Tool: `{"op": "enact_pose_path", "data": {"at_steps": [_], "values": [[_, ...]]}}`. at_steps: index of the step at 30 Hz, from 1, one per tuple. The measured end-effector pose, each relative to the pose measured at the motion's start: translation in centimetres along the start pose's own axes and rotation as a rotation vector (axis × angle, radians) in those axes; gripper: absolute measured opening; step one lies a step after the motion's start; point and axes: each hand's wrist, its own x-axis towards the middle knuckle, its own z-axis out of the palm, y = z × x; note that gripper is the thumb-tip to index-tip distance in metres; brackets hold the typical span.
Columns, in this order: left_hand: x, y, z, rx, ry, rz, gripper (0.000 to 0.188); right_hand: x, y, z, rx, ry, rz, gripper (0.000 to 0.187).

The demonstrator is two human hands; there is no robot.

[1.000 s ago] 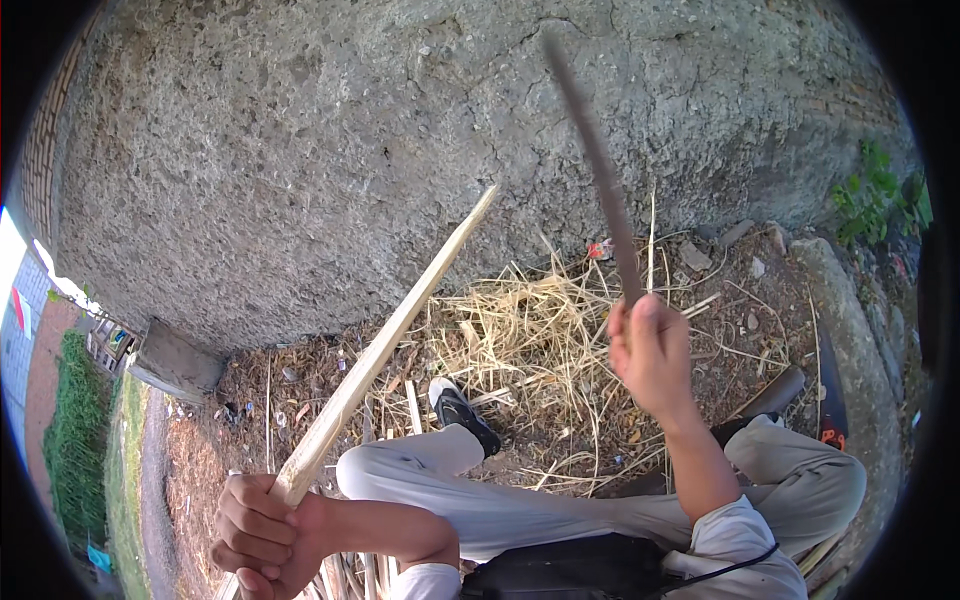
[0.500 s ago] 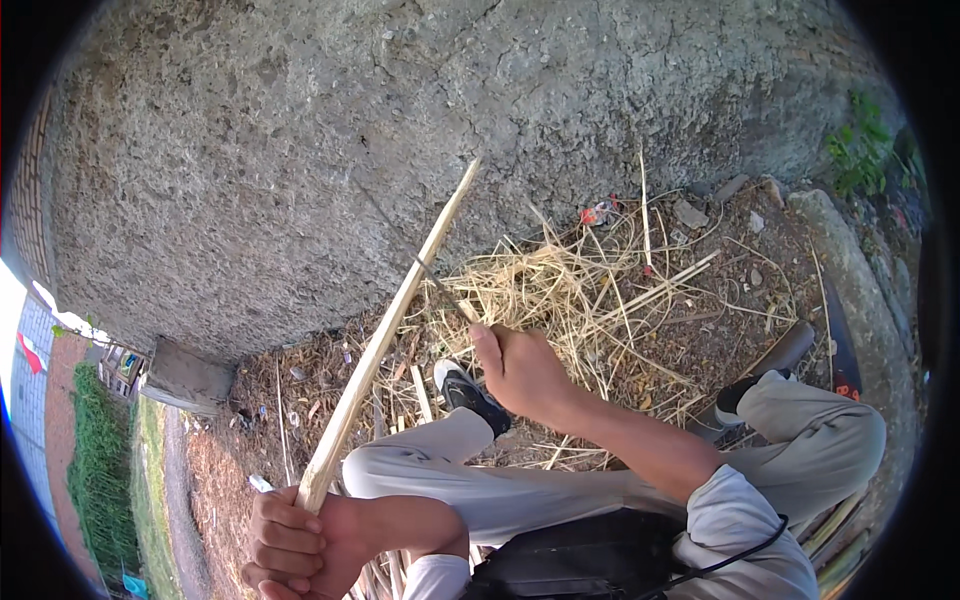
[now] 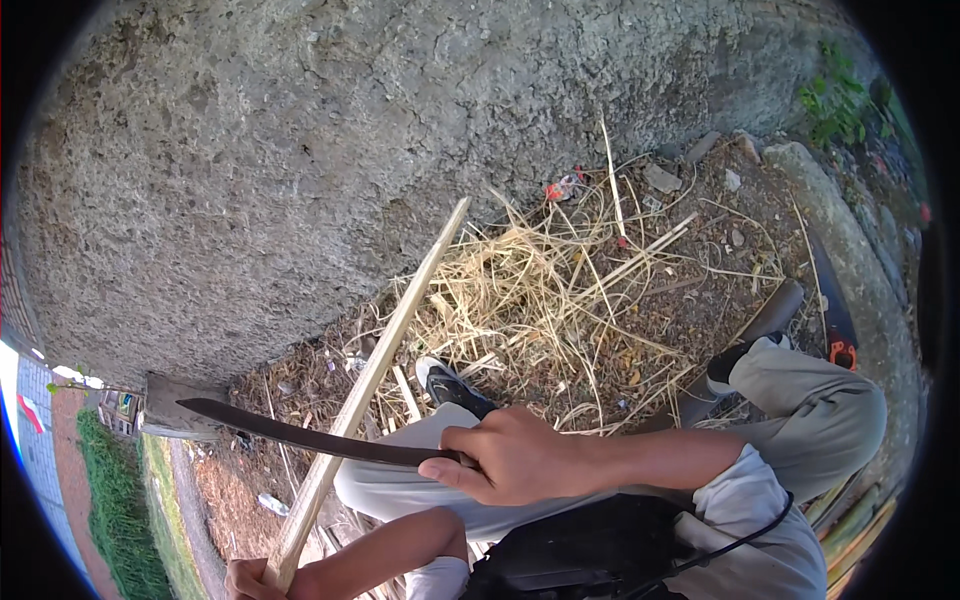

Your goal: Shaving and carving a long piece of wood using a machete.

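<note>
Over my left leg [image 3: 385, 488], my right hand [image 3: 510, 455] is closed around the machete [image 3: 290, 428], my left hand [image 3: 255, 580] curled around the wooden stave [image 3: 400, 315]; a glancing stroke could cut the leg

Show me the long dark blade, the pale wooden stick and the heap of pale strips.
Dark blade [image 3: 290, 431]: head view, about midway along its flat.
Wooden stick [image 3: 376, 372]: head view, its middle stretch.
Heap of strips [image 3: 530, 268]: head view, its tangled middle.
</note>
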Motion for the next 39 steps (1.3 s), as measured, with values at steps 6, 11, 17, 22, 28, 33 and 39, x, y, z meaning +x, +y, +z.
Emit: {"op": "enact_pose_path", "data": {"at_steps": [6, 11, 17, 22, 28, 33, 39], "values": [[-1.2, -3.9, 4.5, 0.013, 0.255, -0.371, 0.042, 0.4, 0.0, -0.8, 0.032, -0.173, 0.236, 0.063], [-2.0, -8.4, 5.3, -0.233, 0.131, -0.534, 0.035, -2.6, 3.3, 0.4, 0.164, 0.103, 0.410, 0.059], [-1.6, -10.0, 4.3, -0.165, 0.264, -0.534, 0.033, -1.7, 0.7, 2.2, 0.052, 0.143, 0.167, 0.058], [-1.5, -9.9, 4.6, -0.150, 0.253, -0.528, 0.032, -0.6, 1.1, 3.6, 0.050, 0.205, 0.162, 0.049], [-1.8, -9.3, 3.1, -0.280, 0.104, -0.554, 0.030, -2.9, 14.7, 2.0, -0.078, 0.163, 0.794, 0.067], [-2.1, -9.3, 5.4, -0.364, 0.015, -0.545, 0.030, -4.0, 14.0, 2.9, 0.126, 0.292, 0.712, 0.065], [-1.5, -9.8, 6.5, -0.221, 0.122, -0.518, 0.032, -1.7, 1.7, 2.1, 0.164, 0.265, 0.323, 0.057]]}}
